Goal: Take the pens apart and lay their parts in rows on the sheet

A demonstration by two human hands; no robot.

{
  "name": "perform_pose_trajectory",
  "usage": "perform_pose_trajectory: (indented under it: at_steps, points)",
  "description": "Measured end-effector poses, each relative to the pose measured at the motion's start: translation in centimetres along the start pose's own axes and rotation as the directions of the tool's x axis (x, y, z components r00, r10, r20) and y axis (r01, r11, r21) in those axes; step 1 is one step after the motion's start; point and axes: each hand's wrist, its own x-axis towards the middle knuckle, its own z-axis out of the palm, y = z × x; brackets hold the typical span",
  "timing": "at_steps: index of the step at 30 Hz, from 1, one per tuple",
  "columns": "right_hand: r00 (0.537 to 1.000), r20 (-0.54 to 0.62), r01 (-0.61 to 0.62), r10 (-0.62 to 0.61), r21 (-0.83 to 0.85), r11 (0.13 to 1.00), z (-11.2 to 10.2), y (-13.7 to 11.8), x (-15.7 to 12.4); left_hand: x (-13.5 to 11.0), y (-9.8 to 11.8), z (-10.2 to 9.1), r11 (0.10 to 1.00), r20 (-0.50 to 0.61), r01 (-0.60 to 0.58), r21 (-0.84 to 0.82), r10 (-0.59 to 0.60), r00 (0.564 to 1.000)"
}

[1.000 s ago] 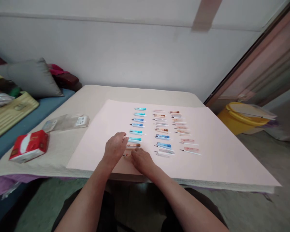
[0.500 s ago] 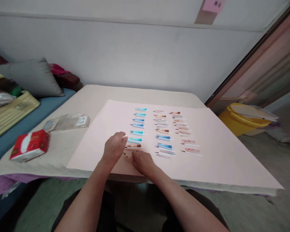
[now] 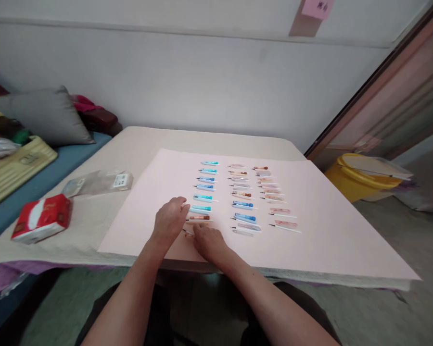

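Observation:
Pen barrels and white refills with dark tips lie in three columns on a pink sheet (image 3: 328,230). My left hand (image 3: 169,219) is closed at the left column, its fingertips by the left end of a turquoise pen (image 3: 201,208). Something whitish shows at those fingertips, too small to name. Just below, a brown pen (image 3: 199,217) lies between my hands. My right hand (image 3: 210,240) has its fingers curled down over a brownish pen barrel (image 3: 189,235), mostly hidden; a dark refill tip pokes out left of it. Blue pens (image 3: 244,217) fill part of the middle column.
On the table's left are a clear plastic packet (image 3: 101,182) and a red tissue pack (image 3: 43,217). A bench with a grey cushion (image 3: 54,115) stands left. A wall (image 3: 202,81) rises behind the table, and a yellow bin (image 3: 357,180) is at the right.
My right hand has shifted slightly left over the barrel, covering more of it. My left hand stays nearly in place. The whole view has moved a little.

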Motion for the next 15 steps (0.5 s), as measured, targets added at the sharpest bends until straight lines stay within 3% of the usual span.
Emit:
perform_pose_trajectory:
  at_steps: [15]
  points:
    - [0.997, 0.049, 0.053, -0.052, -0.008, 0.999, -0.61, -0.39, -0.26, -0.07, 0.15, -0.09, 1.000, 0.003, 0.013, -0.014, -0.013, 1.000]
